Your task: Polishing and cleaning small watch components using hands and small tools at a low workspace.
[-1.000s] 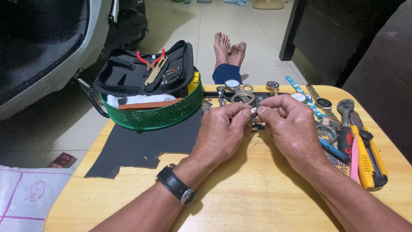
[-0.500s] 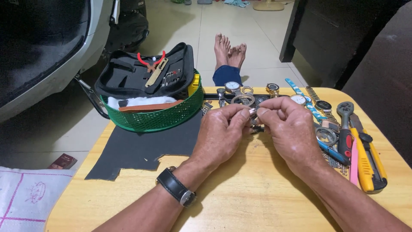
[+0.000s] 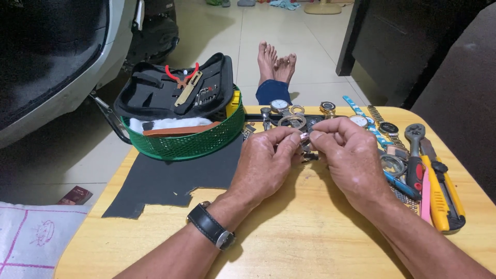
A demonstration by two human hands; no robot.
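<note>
Near the far edge of the table (image 3: 289,243), our left hand (image 3: 263,163) and right hand (image 3: 351,160) met fingertip to fingertip, both pinched shut on a small metal watch part (image 3: 305,137) lying crosswise between them, equally near each.

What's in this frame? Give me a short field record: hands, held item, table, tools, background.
left hand: fingertips pinch a small metal watch part
right hand: pinches the same part from the other side
grip: both shut on the part, above the table
table: wooden, dark mat on it
basket: green, open black tool case on top
right edge: yellow utility knife, wrench, watches
left wrist: black wristwatch
background: bare feet on tiled floor
</note>
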